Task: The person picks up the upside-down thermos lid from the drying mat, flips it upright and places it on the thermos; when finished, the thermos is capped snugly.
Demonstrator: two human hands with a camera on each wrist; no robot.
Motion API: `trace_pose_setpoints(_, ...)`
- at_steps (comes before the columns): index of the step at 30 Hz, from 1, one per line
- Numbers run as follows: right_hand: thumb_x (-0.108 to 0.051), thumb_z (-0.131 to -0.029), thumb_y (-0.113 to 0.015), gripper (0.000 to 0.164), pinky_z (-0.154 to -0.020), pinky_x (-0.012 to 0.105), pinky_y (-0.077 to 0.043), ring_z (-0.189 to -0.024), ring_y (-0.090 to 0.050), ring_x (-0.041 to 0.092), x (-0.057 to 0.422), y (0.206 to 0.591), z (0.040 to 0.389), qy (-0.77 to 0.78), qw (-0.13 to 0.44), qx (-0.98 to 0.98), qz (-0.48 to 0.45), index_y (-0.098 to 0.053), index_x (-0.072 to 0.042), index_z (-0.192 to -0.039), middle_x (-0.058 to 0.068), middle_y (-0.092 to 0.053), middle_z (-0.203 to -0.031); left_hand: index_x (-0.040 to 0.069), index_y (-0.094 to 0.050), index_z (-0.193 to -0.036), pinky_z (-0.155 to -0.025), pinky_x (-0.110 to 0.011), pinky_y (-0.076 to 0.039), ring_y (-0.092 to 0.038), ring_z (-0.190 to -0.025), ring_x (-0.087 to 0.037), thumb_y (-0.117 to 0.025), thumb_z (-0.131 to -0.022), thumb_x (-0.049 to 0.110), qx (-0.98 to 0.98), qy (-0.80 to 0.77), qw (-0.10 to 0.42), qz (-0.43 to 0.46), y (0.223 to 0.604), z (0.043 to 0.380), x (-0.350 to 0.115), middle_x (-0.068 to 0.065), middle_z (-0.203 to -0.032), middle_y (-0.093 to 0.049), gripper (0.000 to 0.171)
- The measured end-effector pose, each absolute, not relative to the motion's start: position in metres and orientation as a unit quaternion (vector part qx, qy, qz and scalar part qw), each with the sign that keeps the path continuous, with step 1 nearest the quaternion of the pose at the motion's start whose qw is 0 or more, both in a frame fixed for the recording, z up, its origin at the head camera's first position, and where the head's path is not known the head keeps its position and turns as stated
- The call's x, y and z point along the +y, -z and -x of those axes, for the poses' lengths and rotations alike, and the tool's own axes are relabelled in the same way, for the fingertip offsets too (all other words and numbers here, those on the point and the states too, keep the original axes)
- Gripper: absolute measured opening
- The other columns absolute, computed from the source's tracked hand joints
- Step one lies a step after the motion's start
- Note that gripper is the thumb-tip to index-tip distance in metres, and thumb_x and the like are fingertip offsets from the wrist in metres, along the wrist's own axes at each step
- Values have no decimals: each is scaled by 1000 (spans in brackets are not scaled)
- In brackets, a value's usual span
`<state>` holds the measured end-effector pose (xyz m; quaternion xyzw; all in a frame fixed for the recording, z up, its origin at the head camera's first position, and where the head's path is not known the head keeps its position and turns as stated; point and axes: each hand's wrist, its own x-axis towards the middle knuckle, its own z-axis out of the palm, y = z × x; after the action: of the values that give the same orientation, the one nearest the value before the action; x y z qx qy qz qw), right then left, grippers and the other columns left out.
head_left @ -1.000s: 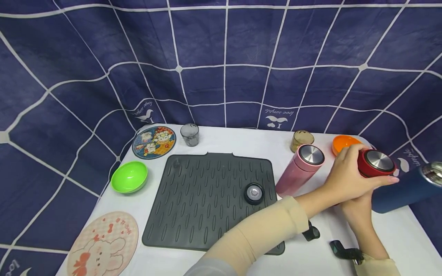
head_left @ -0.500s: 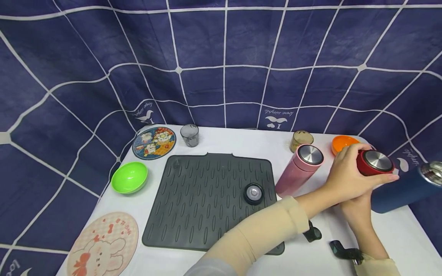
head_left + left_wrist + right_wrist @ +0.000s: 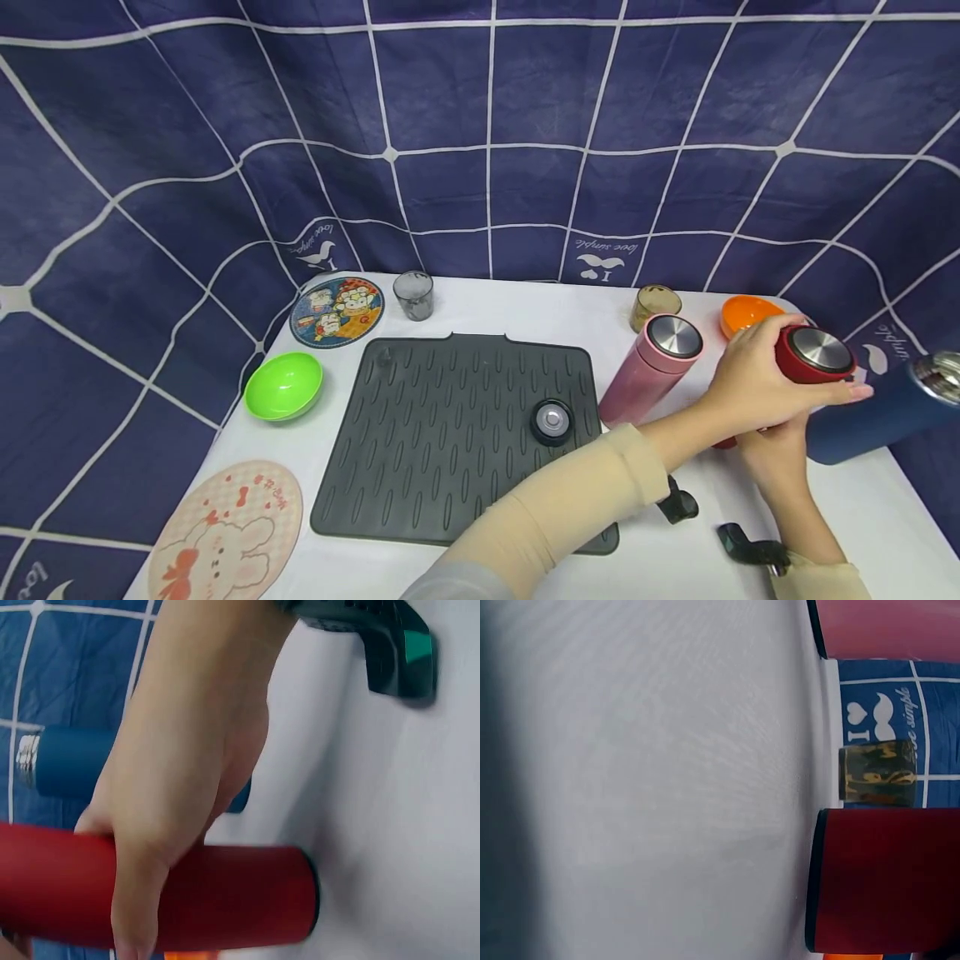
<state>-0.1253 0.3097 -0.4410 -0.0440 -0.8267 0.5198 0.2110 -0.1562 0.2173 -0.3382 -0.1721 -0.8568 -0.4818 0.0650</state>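
Observation:
A red thermos (image 3: 819, 357) with a brushed-steel disc on its lid is in both hands at the right of the head view. My left hand (image 3: 756, 382) curls round the lid, thumb across the near side. Below it, my right hand (image 3: 778, 454) grips the body, partly hidden by the left arm. In the left wrist view the right hand (image 3: 169, 780) wraps the red body (image 3: 240, 896), its thumb over the front. The right wrist view shows the thermos's lower part (image 3: 892, 881). Beside it stand a pink thermos (image 3: 648, 375) and a dark blue thermos (image 3: 870, 417).
An orange bowl (image 3: 748, 312) and an amber glass (image 3: 655, 307) stand behind. On the dark ribbed mat (image 3: 450, 433) lies a small round black piece (image 3: 551, 422) with a silver centre. Leftward are a green bowl (image 3: 283, 385), a grey glass (image 3: 414, 294) and two round placemats (image 3: 225, 533).
Both hands keep hold of the red thermos, which has shifted very slightly left. A sliver of its red body now shows beside the right hand. The other things stay put.

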Motion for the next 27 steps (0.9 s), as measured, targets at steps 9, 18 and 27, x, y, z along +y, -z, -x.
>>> trace_pose_setpoints(9,4,-79,-64,67,-81,7,-35,-102,-48,0,305,435,123,-528,211,-823,19,-36,-19,-135,-15,-50,-112,35,-40,-130,-87,-5,-29,-39,-107,13,-76,-71,53,-872,447,68,191,336,159,217,27,-117,-46,72)
trace_pose_setpoints(18,4,-78,-66,54,-77,6,-33,-91,-46,-6,316,448,121,-502,218,-836,39,-48,-23,-120,-24,-50,-100,41,-36,-129,-83,-8,-35,-41,-107,11,-78,-56,67,-887,435,103,114,332,148,232,31,-115,-44,88)
trace_pose_setpoints(27,-8,-82,-67,34,-78,6,-27,-88,-42,-12,315,446,117,-460,214,-861,47,-51,-23,-108,-30,-45,-92,34,-45,-116,-78,-5,-28,-45,-95,12,-76,-59,68,-892,384,223,91,339,146,241,28,-102,-50,72)
